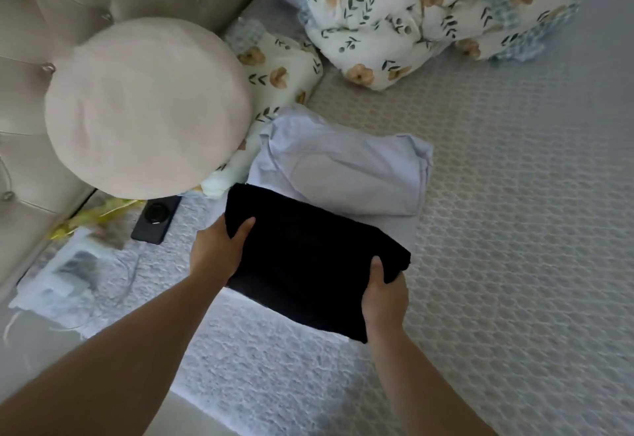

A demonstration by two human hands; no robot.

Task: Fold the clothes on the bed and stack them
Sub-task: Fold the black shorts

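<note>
Your hands are both grasping the folded black garment (308,257): your left hand (216,250) is gripping its left edge, your right hand (384,298) its near right corner. It is overlapping the near edge of the folded pale lavender garment (343,168) lying on the bed (514,195), near the dark phone (156,218).

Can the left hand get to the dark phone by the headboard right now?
Probably not yet: the left hand grips the folded black garment together with the right hand. The phone lies uncovered nearby, its path unobstructed.
</note>
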